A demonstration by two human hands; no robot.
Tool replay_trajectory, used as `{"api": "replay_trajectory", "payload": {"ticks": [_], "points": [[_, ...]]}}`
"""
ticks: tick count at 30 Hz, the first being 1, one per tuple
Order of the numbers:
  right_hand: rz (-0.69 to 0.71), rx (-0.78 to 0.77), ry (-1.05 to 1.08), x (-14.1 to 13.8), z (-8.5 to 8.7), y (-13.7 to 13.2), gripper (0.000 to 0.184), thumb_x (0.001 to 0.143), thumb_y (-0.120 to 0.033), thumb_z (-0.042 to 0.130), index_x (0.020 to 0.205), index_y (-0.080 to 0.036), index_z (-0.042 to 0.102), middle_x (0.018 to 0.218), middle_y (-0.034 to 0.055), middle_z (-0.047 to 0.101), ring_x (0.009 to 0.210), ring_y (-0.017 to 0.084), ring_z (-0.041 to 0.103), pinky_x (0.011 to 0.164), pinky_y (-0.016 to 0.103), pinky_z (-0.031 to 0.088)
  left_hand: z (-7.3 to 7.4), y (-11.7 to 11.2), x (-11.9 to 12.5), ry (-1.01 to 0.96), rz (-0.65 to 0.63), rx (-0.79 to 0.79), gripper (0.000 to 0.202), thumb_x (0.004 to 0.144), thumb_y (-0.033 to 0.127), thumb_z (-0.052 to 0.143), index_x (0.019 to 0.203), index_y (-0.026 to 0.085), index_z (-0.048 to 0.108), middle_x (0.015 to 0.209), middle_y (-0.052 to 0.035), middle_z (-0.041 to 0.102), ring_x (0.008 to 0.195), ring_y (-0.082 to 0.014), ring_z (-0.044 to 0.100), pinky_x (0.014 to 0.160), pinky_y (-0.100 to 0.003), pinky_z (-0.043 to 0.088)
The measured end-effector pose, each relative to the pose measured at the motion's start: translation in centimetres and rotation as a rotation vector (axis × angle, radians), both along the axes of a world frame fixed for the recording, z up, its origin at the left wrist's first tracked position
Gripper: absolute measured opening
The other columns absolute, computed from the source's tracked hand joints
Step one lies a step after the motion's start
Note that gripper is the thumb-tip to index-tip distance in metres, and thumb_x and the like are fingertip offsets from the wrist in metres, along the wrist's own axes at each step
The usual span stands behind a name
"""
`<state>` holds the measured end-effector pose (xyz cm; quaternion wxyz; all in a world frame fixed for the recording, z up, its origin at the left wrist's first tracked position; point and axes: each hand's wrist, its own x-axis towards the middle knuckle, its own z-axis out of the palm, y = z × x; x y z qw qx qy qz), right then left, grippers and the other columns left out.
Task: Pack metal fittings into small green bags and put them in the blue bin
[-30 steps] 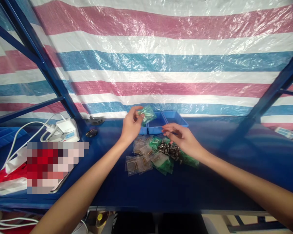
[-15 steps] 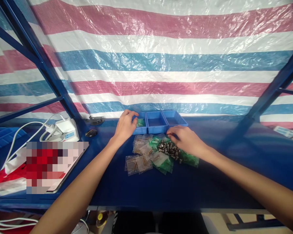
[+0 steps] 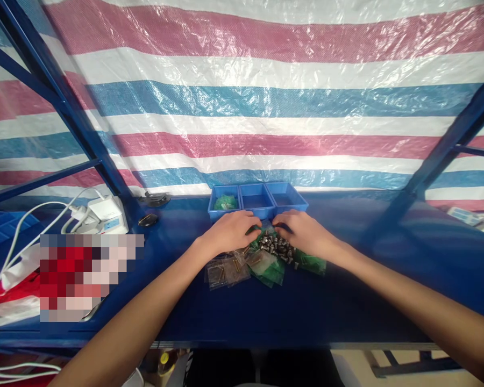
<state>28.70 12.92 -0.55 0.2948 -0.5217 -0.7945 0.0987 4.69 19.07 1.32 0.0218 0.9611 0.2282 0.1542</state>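
My left hand (image 3: 234, 232) is over the left side of the pile, its thumb and fingers apart above the green plastic bags. Opposite it, my right hand (image 3: 303, 232) has curled fingers at the pile's far edge; what they hold, if anything, is hidden. Between and below both hands lies a heap of small dark metal screws (image 3: 277, 246). Flat green bags (image 3: 271, 273) lie beneath and around it. Clear zip bags with brass-coloured pins (image 3: 229, 270) are spread at the left. Behind my left hand, a blue tray compartment (image 3: 212, 200) contains crumpled green bags (image 3: 226, 202).
Two more blue compartments (image 3: 258, 200) adjoin the filled one. At the left are a black mouse-shaped object (image 3: 148, 220), a white power strip (image 3: 115, 212) with cables and a blurred red-and-white package (image 3: 16, 287). Blue frame posts (image 3: 84, 137) and a striped plastic sheet (image 3: 266, 102) surround the table.
My left hand has moved from the left tray compartment down and right to the pile, uncovering the green bags in that compartment. My right hand has stayed nearly in place.
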Motion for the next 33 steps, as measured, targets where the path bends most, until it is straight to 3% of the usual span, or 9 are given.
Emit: {"api": "replay_trajectory", "payload": {"ticks": [9,18,23,33], "points": [[0.011,0.020,-0.213,-0.5,0.7,-0.4,0.015,0.091,-0.016,0.057,0.091,-0.021,0.071,0.095,0.0087,0.067,0.089,0.025,0.062,0.075,0.037,0.047,-0.6,0.1,0.0,0.021,0.029,-0.042,0.036,0.099,0.044,0.055,0.122,0.020,0.069,0.112,-0.0087,0.067,0.106,-0.0267,0.065,0.082,-0.038,0.053],[0.124,-0.096,-0.090,-1.3,1.6,-1.1,0.012,0.091,-0.020,0.060,0.091,-0.021,0.072,0.092,0.0062,0.070,0.084,0.023,0.064,0.073,0.036,0.047,-0.4,-0.6,0.3,0.027,0.011,0.037,0.028,0.099,0.038,0.054,0.115,0.020,0.069,0.101,-0.0067,0.065,0.097,-0.0241,0.064,0.072,-0.033,0.049],[0.104,-0.080,-0.091,-1.6,0.8,-1.0,0.013,0.087,-0.015,0.059,0.090,-0.021,0.071,0.095,0.0061,0.069,0.089,0.024,0.064,0.078,0.036,0.048,-0.5,-1.1,0.7,0.012,0.002,0.099,0.021,0.099,0.031,0.053,0.106,0.020,0.069,0.095,-0.0050,0.064,0.093,-0.0222,0.062,0.073,-0.033,0.048],[0.104,-0.029,-0.056,-2.3,0.7,-1.2,0.019,0.085,-0.006,0.050,0.080,-0.020,0.061,0.083,0.0054,0.066,0.078,0.021,0.061,0.071,0.033,0.043,-0.4,-1.2,0.8,0.001,0.006,0.115,0.019,0.099,0.026,0.050,0.104,0.020,0.067,0.096,-0.0051,0.064,0.093,-0.0219,0.063,0.070,-0.031,0.047]]}}
